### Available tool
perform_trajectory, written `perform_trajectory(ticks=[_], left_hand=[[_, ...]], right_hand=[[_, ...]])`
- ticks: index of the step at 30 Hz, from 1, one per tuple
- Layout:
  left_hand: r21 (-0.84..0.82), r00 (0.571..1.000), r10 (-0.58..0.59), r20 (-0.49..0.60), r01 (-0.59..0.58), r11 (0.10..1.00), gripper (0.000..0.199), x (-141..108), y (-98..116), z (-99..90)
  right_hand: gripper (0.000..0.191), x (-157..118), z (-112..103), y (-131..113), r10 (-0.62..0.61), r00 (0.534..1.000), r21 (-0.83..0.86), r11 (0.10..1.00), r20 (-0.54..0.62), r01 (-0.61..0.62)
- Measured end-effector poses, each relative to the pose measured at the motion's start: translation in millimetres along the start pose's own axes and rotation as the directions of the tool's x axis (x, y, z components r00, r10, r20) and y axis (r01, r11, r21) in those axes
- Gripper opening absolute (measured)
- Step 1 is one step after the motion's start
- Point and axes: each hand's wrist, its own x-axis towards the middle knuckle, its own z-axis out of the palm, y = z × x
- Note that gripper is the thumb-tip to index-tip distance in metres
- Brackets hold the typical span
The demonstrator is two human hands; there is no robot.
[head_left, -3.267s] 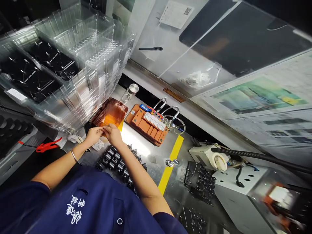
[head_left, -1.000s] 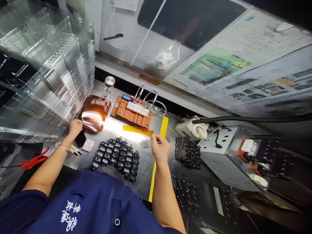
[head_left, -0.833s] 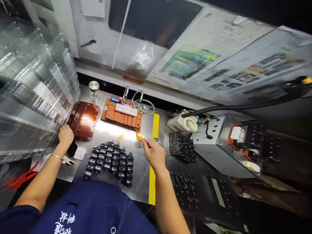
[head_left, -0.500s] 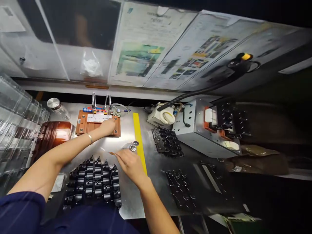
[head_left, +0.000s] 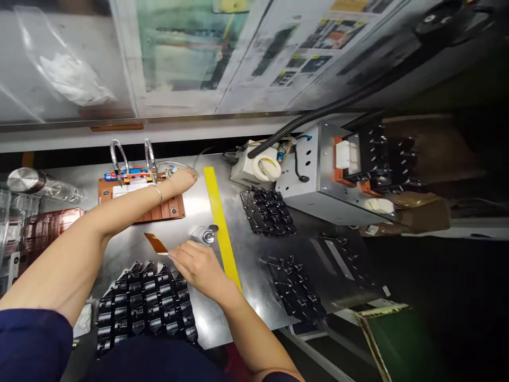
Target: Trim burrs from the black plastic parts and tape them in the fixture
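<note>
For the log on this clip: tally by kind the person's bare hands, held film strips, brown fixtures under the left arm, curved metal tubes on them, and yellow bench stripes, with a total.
Bare hands: 2 (left hand, right hand)
Amber film strip: 1
Brown fixture: 1
Curved metal tubes: 2
Yellow stripe: 1
Total: 7

Amber strip (head_left: 158, 244), orange-brown fixture (head_left: 161, 211), plain yellow stripe (head_left: 221, 225)
</note>
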Motion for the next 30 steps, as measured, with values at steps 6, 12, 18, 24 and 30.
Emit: perform_trajectory(ticks=[6, 12, 18, 24, 30], left_hand=[[-0.485, 0.98, -0.079, 0.181, 0.158, 0.86, 0.051, -131, -32, -8.3], [-0.948, 0.809, -0.508, 0.295, 0.315, -0.049, 0.042, -233, -94, 0.1], [-0.964, 0.577, -0.782, 0.236, 0.238, -0.115, 0.028, -212, -109, 23.3], [-0.969, 0.465, -0.858, 0.22, 0.207, -0.136, 0.042, -190, -133, 39.7], [-0.958, 0.456, -0.852, 0.258, 0.233, -0.166, 0.045, -185, -142, 40.6]], right_hand=[[0.014, 37, 16, 35, 0.404, 0.884, 0.414, 0.865, -0.235, -0.285], [0.03, 78, 71, 66, 0.861, 0.508, 0.852, 0.268, -0.004, -0.449], [0.026, 105, 91, 75, 0.88, 0.458, 0.834, 0.156, 0.126, -0.529], [0.021, 121, 96, 97, 0.898, 0.397, 0.789, 0.102, 0.189, -0.606], [0.018, 123, 102, 104, 0.906, 0.369, 0.773, 0.077, 0.21, -0.629]])
